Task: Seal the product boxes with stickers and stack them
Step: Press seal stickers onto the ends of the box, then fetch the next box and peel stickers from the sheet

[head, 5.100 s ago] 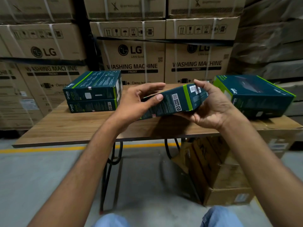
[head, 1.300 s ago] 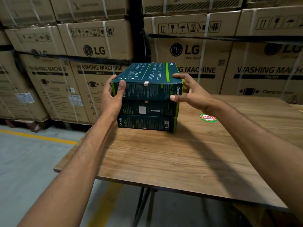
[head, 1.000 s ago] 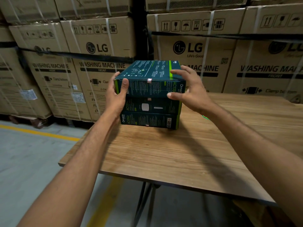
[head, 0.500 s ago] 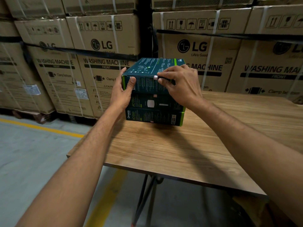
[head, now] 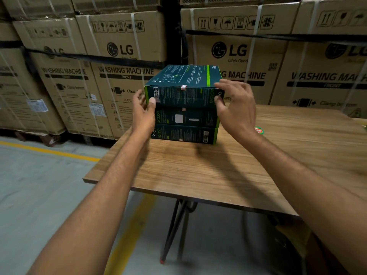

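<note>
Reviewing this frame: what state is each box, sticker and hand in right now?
top box: closed, lying flat on top of the stack.
seal sticker: stuck over the top box's front upper edge.
middle box: closed, flat, between the other two.
bottom box: closed, flat on the table.
left hand: grip on the top box's left end.
right hand: grip on its right end.
round sticker: on the table, partly hidden by the right wrist.

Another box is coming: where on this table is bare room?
Bare wood lies between the stack and the near table edge, and right of the round sticker. Crowded: around the stack, where left hand and right hand hold the top box.
</note>
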Demonstrator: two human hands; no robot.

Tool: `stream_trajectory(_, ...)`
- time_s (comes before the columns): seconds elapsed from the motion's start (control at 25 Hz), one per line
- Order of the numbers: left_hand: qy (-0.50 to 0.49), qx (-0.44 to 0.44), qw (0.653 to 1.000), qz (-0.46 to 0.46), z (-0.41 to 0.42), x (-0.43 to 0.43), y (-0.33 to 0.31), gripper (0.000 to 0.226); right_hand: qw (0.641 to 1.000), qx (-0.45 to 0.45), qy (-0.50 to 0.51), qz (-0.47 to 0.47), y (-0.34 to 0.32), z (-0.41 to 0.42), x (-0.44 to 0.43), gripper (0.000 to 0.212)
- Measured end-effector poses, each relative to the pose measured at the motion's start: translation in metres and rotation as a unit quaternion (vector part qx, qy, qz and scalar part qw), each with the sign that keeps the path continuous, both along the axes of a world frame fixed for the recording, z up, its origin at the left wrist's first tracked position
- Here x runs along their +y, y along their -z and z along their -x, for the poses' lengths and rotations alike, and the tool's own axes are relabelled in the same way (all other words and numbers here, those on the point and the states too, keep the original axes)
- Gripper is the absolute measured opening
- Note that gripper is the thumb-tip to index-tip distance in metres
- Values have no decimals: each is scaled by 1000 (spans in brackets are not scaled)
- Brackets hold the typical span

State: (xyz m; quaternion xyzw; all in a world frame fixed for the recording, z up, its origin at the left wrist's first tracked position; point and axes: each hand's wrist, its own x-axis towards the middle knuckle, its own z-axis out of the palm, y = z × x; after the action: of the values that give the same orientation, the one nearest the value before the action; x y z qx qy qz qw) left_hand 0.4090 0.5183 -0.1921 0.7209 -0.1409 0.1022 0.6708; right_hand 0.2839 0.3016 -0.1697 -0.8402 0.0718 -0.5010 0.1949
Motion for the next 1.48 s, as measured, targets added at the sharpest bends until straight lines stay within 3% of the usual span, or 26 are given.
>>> stream_trajectory(0.16, -78, 62, 985, 143, 53, 3, 16, 40, 995, 7, -29, -96, 24, 44, 9, 35)
stream_trajectory(0.32, -53, 114, 972, 198, 125, 0, 30, 31, 970, 57, -76, -223, 43, 99, 14, 31)
stream_trajectory(0.52, 3, 131, 962, 240, 219, -26, 37, 24, 937, 46, -112, -327, 64, 167, 9, 28)
stream_trajectory(0.84, 115, 157, 959, 205, 311, -86, 55, 16, 931, 77, -105, -341, 78, 268, -10, 28)
stream_trajectory(1.48, 285, 127, 943, 117, 395, -254, 28, 18, 947, -26, 48, -318, 56, 401, -148, 27)
